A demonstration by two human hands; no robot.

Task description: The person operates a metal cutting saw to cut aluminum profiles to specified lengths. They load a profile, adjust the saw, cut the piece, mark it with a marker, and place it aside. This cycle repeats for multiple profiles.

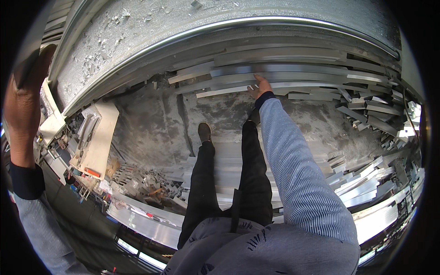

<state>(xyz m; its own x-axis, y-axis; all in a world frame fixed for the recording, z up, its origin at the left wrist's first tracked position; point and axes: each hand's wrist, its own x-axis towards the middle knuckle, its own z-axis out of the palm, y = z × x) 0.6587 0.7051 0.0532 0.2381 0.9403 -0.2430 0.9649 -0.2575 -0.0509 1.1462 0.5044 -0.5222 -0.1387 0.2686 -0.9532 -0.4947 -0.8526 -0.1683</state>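
Right grip (259, 88) rests flat, fingers apart, on a long metal strip (229, 90); more strips (284, 68) lie stacked beyond it, offcuts (366, 114) to its right.

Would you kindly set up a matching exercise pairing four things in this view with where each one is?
Things:
1. right hand
2. left hand
3. shoe
4. metal shavings

Places:
A. scattered over the grey machine bed at the top
B. raised at the left edge of the view
C. on the dusty floor between the piles of metal
D. reaching down onto the long metal strips

Pairs: 1-D, 2-B, 3-C, 4-A
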